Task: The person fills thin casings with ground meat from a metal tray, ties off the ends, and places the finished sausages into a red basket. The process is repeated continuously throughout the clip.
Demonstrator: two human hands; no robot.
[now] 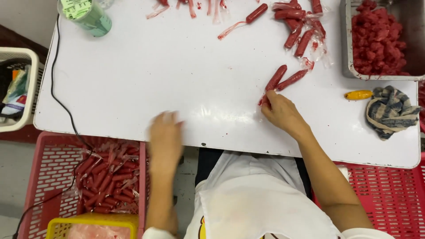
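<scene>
A smooth white desk (pixel 133 79) fills most of the view from above, its glossy top smeared here and there with faint red specks. Below its near edge lies grey floor and the person's white apron.

At the desk's far right corner sits a square metal tray (pixel 347 40) heaped with lumpy dark-red paste. Just nearer than that tray lie a small yellow oblong tool (pixel 358 94) and a crumpled blue-and-beige checked cloth (pixel 390 111). Along the desk's far edge, left of the tray, a loose pile of red sausage-shaped sticks in clear plastic wrappers (pixel 301 26) is scattered, with empty crinkled wrappers beside them. At the desk's far left corner stands a green cylindrical tub (pixel 90 15), and a thin black cable (pixel 55 79) runs down the desk's left side. Off the desk's left edge is a white plastic basket (pixel 17 88); under its near left edge a pink latticed plastic crate (pixel 48 177) holds many wrapped red sticks, with a yellow basket (pixel 93 221) over its near end. Another red crate (pixel 389 194) sits under the near right edge.

The right hand (pixel 281 113) rests near the desk's middle right, its fingers pinched on the end of one wrapped red stick (pixel 275 79), which lies on the desk touching a second one. The left hand (pixel 164 137) is blurred at the desk's near edge, over the crate's side; whether its fingers grasp anything I cannot tell.
</scene>
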